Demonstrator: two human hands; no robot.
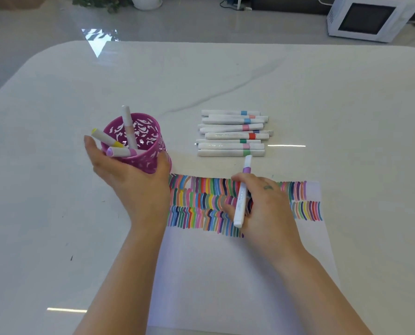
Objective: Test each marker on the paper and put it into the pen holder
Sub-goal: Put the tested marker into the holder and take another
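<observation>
White table [322, 93]: my left hand [131, 184] gripped the pen holder [150, 153], right hand [266, 209] pinched a marker [241, 201] over the paper [225, 274].

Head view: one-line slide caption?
Right hand holds purple-banded marker over striped paper; left hand grips pink pen holder.

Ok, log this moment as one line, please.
left hand: holds pen holder | right hand: grips purple-banded marker over paper | holder: three markers inside | marker pile: on table beyond paper
</observation>
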